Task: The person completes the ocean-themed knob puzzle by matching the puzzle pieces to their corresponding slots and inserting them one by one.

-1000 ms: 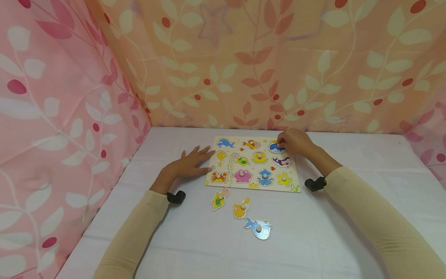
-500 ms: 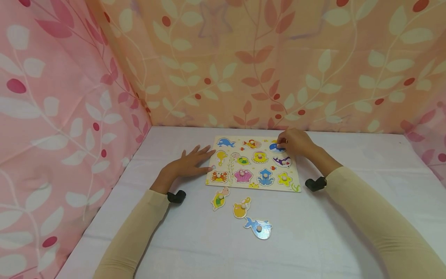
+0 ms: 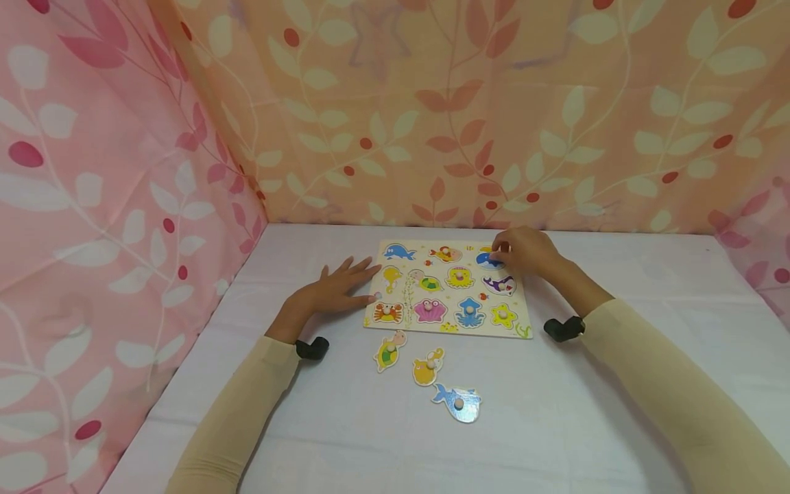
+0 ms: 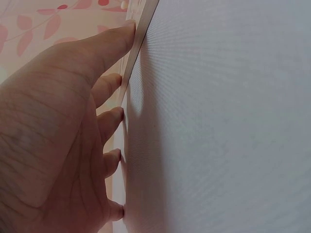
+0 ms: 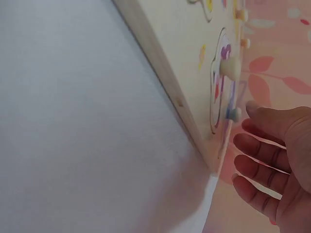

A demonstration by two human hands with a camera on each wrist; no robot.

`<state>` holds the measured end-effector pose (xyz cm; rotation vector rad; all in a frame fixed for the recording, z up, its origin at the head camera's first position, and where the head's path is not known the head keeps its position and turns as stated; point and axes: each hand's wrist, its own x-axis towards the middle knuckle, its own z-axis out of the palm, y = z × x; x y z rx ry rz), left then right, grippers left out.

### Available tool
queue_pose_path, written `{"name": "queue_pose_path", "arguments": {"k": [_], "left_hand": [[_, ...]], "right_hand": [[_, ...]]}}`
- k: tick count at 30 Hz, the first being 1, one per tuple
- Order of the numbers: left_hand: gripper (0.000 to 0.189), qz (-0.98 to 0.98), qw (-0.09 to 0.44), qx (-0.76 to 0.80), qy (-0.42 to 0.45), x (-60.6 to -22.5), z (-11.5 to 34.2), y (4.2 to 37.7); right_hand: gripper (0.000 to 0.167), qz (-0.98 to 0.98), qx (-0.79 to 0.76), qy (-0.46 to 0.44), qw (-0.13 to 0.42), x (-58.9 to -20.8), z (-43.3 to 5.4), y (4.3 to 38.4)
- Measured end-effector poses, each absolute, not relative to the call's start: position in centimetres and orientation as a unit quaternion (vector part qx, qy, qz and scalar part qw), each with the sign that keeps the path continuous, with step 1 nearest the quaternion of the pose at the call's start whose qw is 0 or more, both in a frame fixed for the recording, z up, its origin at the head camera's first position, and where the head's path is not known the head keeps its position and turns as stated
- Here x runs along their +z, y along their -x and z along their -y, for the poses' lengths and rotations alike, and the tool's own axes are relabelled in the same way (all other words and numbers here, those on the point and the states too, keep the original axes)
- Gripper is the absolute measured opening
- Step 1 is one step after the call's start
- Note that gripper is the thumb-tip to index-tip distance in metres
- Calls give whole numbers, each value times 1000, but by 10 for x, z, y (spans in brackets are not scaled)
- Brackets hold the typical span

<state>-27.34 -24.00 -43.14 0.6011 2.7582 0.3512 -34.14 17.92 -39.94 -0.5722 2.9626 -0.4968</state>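
Observation:
A wooden sea-animal peg puzzle board [image 3: 447, 241] lies on the white table. My left hand [image 3: 330, 291] rests spread at its left edge; in the left wrist view its thumb [image 4: 109, 46] touches the board's side. My right hand [image 3: 527, 252] is over the top right corner, partly covering a blue knobbed piece [image 3: 484, 260]. In the right wrist view, the loosely bent fingers [image 5: 257, 148] sit just off that piece's knob [image 5: 235, 115], with a small gap. In front of the board lie a turtle piece [image 3: 387, 357], a yellow seahorse piece [image 3: 424, 372] and a blue whale piece [image 3: 465, 406].
Several knobbed pieces sit in the board, among them a crab [image 3: 388, 313], a pink shell [image 3: 431, 312], a squid [image 3: 470, 320] and a starfish [image 3: 503, 317]. Printed leaf curtains [image 3: 382, 137] stand behind and left of the table [image 3: 555, 425].
My right hand and forearm have shifted slightly to the right at the board's top right corner. The left hand and the loose pieces have stayed put.

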Motion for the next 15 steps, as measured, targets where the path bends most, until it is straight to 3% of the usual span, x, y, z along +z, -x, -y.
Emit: {"name": "queue_pose_path", "arguments": {"k": [15], "left_hand": [[82,-957,150,130,-210,-430,240,273]], "right_hand": [[19,-953,-154,257,-45,-375,-171,274]]}}
